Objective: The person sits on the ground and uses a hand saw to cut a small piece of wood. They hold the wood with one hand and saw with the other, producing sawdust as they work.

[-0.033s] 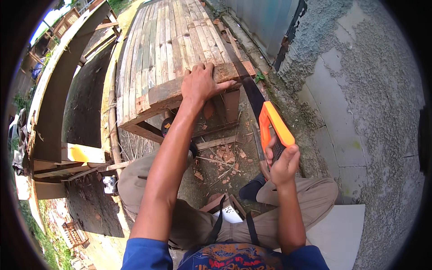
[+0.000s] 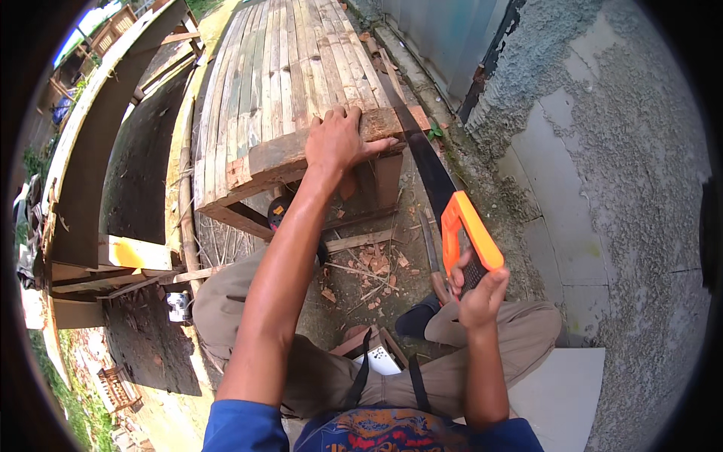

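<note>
My left hand (image 2: 343, 143) presses flat on the near end beam of a weathered slatted wooden platform (image 2: 279, 83), fingers spread over its edge. My right hand (image 2: 478, 290) grips the orange handle of a hand saw (image 2: 467, 233). The saw's dark blade (image 2: 425, 162) runs up and away from me to the platform's right front corner, where it meets the beam beside my left thumb. I sit low, with my knees in tan trousers on either side of the work.
Wood chips and offcuts (image 2: 369, 264) litter the dirt under the platform. A rough concrete wall (image 2: 602, 151) and a metal sheet (image 2: 444, 38) stand close on the right. Wooden frames (image 2: 98, 151) lie on the left. A white slab (image 2: 557, 392) is under me.
</note>
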{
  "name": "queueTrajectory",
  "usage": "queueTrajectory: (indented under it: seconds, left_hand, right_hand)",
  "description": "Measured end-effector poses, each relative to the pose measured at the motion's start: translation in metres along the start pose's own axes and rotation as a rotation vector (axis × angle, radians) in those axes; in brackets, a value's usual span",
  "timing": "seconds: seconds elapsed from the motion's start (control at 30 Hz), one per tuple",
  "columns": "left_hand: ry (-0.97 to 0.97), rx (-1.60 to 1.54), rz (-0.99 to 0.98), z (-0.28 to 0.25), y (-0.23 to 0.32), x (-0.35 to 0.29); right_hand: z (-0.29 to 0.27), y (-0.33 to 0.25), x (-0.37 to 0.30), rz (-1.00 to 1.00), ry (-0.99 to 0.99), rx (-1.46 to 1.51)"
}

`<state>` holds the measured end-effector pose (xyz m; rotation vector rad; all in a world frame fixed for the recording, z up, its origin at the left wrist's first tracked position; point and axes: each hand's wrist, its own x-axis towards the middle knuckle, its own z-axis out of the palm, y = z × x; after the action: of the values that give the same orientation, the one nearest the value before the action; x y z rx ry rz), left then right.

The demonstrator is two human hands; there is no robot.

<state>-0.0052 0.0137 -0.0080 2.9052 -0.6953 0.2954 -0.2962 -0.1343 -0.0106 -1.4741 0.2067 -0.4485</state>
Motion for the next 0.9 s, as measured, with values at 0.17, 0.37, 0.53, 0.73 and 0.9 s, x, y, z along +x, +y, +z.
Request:
queueTrajectory:
  seconds: [0.17, 0.37, 0.53, 0.73, 0.9]
  left_hand:
    - [0.051, -0.072, 0.029, 0.0, 0.002, 0.0]
    - [0.033, -0.097, 0.02, -0.003, 0.004, 0.012]
    - [0.041, -0.007, 0.014, 0.002, 0.003, 0.011]
    - [0.018, -0.056, -0.004, 0.003, -0.003, 0.009]
    - [0.008, -0.057, 0.012, 0.001, 0.0, 0.009]
  right_hand:
    - [-0.014, -0.035, -0.053, 0.178, 0.125, -0.1]
    - [0.034, -0.007, 0.124, -0.058, -0.03, -0.155]
    - [0.04, 0.005, 0.119, -0.104, -0.013, -0.229]
    - [-0.019, -0.019, -0.06, 0.229, 0.163, 0.002]
    - [0.005, -0.025, 0.015, 0.079, 0.045, -0.137]
